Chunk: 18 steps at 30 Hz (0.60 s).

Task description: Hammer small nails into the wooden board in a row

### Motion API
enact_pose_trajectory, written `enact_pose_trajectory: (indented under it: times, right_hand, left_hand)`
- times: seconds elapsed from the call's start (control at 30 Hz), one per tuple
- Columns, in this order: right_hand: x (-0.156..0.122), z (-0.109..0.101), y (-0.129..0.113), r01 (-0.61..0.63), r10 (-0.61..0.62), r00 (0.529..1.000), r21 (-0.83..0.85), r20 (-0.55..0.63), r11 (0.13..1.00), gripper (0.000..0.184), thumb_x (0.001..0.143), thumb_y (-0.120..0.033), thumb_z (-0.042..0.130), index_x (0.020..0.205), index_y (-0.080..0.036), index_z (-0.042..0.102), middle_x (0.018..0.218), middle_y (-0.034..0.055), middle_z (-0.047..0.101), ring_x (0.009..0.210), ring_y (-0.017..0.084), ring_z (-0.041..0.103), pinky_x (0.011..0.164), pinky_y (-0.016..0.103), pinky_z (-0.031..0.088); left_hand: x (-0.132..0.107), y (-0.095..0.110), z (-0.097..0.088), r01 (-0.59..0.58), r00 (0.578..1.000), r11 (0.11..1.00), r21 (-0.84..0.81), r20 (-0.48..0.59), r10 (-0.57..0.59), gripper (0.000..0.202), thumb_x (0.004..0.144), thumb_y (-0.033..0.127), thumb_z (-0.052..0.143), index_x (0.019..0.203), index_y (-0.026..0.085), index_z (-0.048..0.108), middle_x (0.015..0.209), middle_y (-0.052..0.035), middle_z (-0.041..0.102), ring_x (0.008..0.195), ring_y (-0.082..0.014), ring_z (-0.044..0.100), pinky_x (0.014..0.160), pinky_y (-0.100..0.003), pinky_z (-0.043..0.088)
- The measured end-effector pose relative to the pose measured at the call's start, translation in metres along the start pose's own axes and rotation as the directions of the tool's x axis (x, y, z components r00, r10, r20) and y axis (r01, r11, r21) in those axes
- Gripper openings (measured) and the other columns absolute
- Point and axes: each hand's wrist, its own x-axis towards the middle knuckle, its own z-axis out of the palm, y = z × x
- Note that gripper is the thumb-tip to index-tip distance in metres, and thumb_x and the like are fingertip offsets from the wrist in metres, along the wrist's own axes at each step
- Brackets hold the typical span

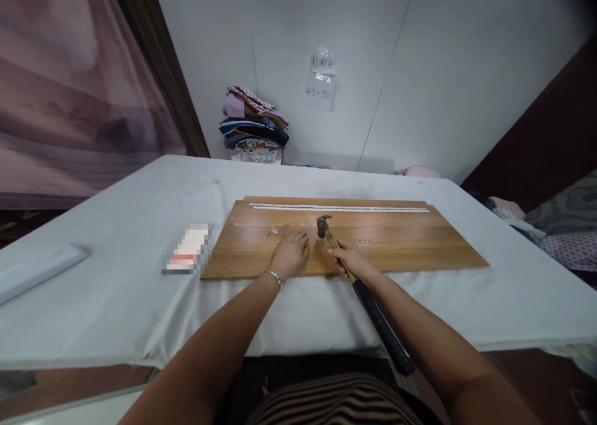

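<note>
Hammer (pixel 366 297) looks head-heavy, right fingers (pixel 334 252) clasping its neck, black grip (pixel 383 330) likely surer—can't tell whether left fingers (pixel 301 238) hold anything!

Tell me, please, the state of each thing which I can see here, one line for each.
Left hand: back up over the board, grip unclear
Right hand: closed around the hammer
Hammer: held, head over the board
Board: lying flat
Nails: loose, lying in a small group
White strips: lying along the board's far side
Tablecloth: spread, wrinkled
Clothes: stacked
Paper notes: on the wall
</note>
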Motion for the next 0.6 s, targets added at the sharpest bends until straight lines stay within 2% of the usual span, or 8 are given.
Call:
enact_pose_trajectory:
  times: [0.2, 0.37, 0.6]
  right_hand:
    - [0.002, -0.002, 0.002, -0.018, 0.018, 1.0, 0.001, -0.011, 1.0, 0.036, 0.063, -0.045, 0.07, 0.078, -0.026, 0.044, 0.051, -0.0134, 0.047, 0.031, 0.006, 0.037, 0.03, 0.02, 0.027]
    - [-0.005, -0.003, -0.009, 0.002, -0.002, 1.0, -0.011, -0.001, 1.0, 0.035, 0.064, -0.045, 0.071, 0.076, -0.026, 0.044, 0.05, -0.0123, 0.047, 0.032, 0.006, 0.037, 0.031, 0.02, 0.028]
    - [-0.003, -0.002, -0.012, 0.014, -0.013, 1.0, -0.03, 0.01, 0.999, 0.034, 0.063, -0.046, 0.071, 0.074, -0.026, 0.047, 0.049, -0.0116, 0.046, 0.033, 0.007, 0.039, 0.029, 0.02, 0.028]
  left_hand:
    - [0.001, 0.001, -0.003, -0.024, 1.0, 0.999, 0.041, 0.011, 0.024, 0.024, 0.099, 0.017, 0.047, 0.1, 0.017, 0.07, 0.118, -0.0146, 0.072, 0.113, -0.0268, 0.064, 0.107, -0.044, 0.049]
    - [0.002, 0.001, -0.004, -0.022, 1.0, 0.999, 0.036, 0.012, 0.021, 0.023, 0.099, 0.017, 0.048, 0.094, 0.017, 0.07, 0.112, -0.0143, 0.073, 0.111, -0.0269, 0.065, 0.106, -0.044, 0.05]
    - [0.003, 0.003, -0.004, -0.025, 1.0, 0.999, 0.044, 0.02, 0.024, 0.023, 0.098, 0.017, 0.048, 0.094, 0.017, 0.071, 0.111, -0.0142, 0.073, 0.108, -0.0267, 0.065, 0.105, -0.044, 0.05]
